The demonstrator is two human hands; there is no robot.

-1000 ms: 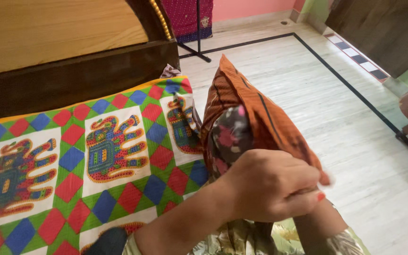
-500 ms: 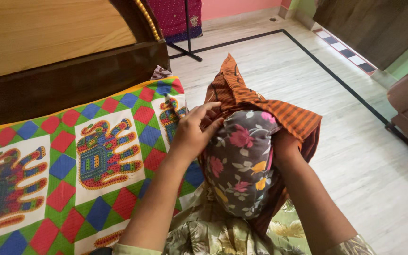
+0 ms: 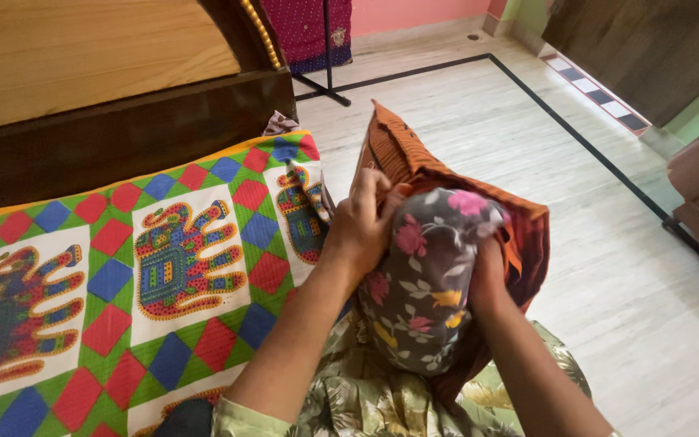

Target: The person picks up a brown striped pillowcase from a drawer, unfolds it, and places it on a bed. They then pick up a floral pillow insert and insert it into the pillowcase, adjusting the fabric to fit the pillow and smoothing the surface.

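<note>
- Nearest the camera, a green leaf-printed garment (image 3: 382, 405) is seen across the lap, just below both wrists.
- The left hand (image 3: 363, 226) is closed on the near edge of the orange striped cover (image 3: 446, 174), its fingers curled over the cloth and pressed against the left side of the grey floral pillow (image 3: 426, 279).
- The right hand (image 3: 487, 279) is pushed in between the pillow's right side and the cover. Its fingers are hidden inside the fabric, so how far it is closed cannot be told.
- The pillow is held upright between the two hands. Its top is tucked under the cover's open mouth, and its lower half is left bare above the lap.
- A risk, as judged from here: the cover is bunched at the pillow's shoulder, so a corner could be caught and the seam strained by a hard pull.
- Another risk: the pillow is propped only by the hands and lap, so it could be tipped towards the floor if one grip is loosened.
- To the left of the left hand, the bed (image 3: 123, 267) is spread with a bright patchwork sheet of elephants and diamonds.
- Beyond that, a wooden headboard (image 3: 91, 57) is seen.
- Farther off, past the hands, the pale floor (image 3: 527, 113) with a dark border line is laid out, with a black stand (image 3: 329, 57) on it.
</note>
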